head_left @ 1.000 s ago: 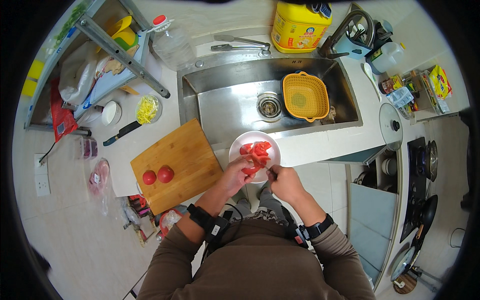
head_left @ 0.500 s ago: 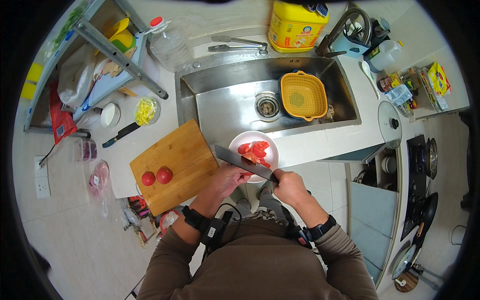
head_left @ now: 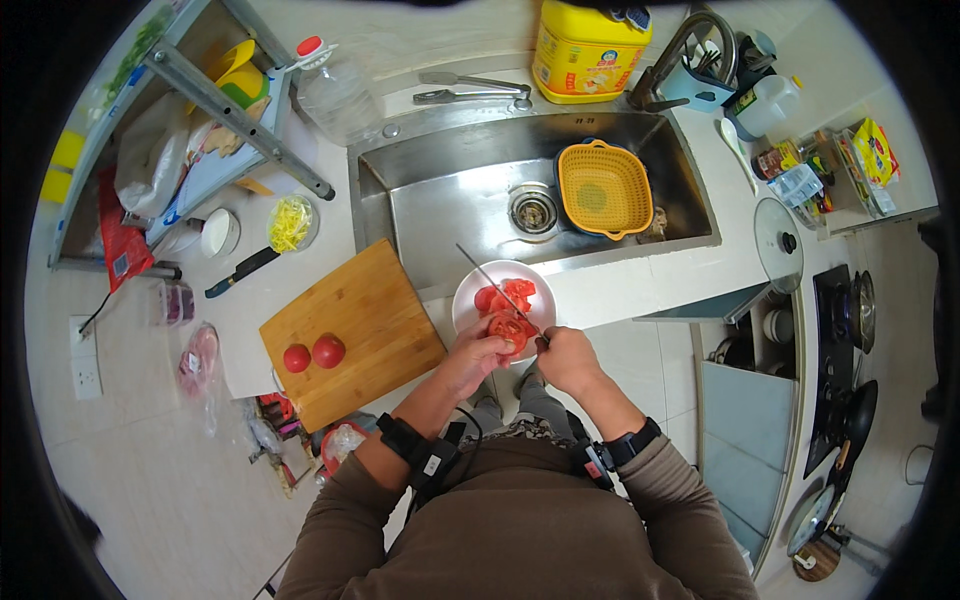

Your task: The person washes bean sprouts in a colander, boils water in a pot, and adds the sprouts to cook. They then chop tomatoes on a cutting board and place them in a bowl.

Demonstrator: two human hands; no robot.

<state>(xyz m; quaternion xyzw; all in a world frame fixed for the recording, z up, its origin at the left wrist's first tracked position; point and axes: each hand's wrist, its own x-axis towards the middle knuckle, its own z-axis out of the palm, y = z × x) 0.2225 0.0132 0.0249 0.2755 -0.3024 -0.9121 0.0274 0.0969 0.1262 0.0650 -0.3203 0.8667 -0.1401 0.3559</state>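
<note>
My left hand is closed on a cut tomato, its red inside facing up, over the near side of a white bowl. My right hand grips the handle of a kitchen knife, whose blade stands edge-on beside the tomato and points to the far left across the bowl. Red tomato pieces lie in the bowl. To the left, two whole tomatoes rest on a wooden cutting board.
Behind the bowl is a steel sink with a yellow basket. Left of it are a bowl of yellow shreds and a second, dark-handled knife. A glass lid lies at right, near a stove.
The knife blade has turned from showing its broad side to nearly edge-on. The tomato in my left hand now shows its cut face, which the blade hid before.
</note>
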